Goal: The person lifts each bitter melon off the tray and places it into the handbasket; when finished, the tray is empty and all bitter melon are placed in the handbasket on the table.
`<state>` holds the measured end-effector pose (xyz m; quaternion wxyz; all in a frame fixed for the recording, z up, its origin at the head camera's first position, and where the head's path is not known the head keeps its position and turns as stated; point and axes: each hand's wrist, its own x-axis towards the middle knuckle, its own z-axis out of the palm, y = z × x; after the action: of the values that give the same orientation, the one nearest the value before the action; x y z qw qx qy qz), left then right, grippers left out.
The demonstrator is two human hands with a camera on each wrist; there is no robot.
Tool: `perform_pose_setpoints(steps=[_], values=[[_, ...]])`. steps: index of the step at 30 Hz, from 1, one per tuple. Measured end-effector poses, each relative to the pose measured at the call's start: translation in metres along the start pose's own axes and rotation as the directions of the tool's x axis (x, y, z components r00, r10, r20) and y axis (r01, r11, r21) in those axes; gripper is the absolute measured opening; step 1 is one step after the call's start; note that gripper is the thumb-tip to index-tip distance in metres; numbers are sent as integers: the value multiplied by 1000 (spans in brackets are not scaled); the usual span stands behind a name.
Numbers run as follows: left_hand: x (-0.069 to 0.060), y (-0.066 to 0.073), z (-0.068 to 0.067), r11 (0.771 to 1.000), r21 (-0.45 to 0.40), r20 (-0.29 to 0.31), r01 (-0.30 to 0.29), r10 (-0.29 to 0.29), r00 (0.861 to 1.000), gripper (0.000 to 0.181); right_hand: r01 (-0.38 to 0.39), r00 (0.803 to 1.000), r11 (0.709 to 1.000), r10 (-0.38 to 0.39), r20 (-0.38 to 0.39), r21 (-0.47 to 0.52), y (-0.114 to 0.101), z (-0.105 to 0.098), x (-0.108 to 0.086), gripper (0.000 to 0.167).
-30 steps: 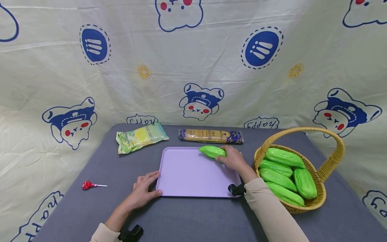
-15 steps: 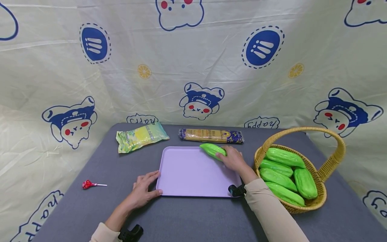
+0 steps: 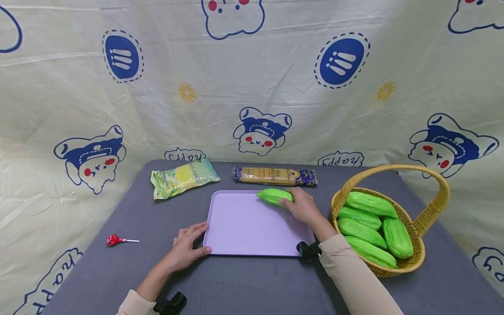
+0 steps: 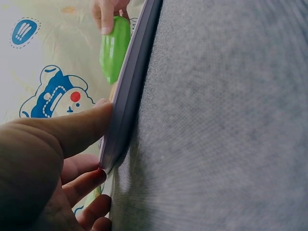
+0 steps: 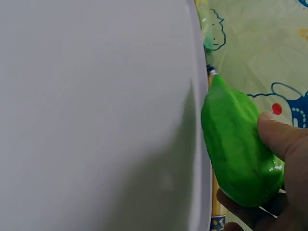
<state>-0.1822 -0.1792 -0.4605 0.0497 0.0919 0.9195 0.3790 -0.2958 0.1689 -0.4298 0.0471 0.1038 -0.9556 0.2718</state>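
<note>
My right hand (image 3: 302, 205) grips the blunt end of a green, ridged bitter melon (image 3: 273, 196), its pointed tip facing left. The melon is over the far edge of a pale purple tray (image 3: 248, 227); the right wrist view shows the thumb (image 5: 279, 132) on one side of it and fingers underneath. Whether it touches the tray cannot be told. My left hand (image 3: 187, 248) rests against the tray's left edge, thumb and fingertips touching the rim. In the left wrist view the thumb (image 4: 82, 122) lies along that rim (image 4: 127, 91), with the other fingers lightly bent beside it.
A wicker basket (image 3: 419, 223) with several more bitter melons stands right of the tray. Behind it lie a green-yellow packet (image 3: 185, 178) and a long gold-and-blue package (image 3: 274, 176). A red lollipop (image 3: 114, 240) lies at the left on the grey tabletop (image 3: 252, 284).
The bitter melon's tip swung away from me, then came back and slightly left, so it lies nearly level across the view. My left hand and the tray have stayed put.
</note>
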Motion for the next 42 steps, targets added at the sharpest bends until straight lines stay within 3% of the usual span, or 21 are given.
perform_pose_setpoints(steps=[23,42], values=[[-1,0,0,1000,6,-4,2,-2,1000,65,138,987,982,-127,-94,127,-31,-29,-36,49],[0,1,0,1000,-3,0,-1,1,1000,66,206,969,978,-199,-145,33,-35,-64,-83,54]])
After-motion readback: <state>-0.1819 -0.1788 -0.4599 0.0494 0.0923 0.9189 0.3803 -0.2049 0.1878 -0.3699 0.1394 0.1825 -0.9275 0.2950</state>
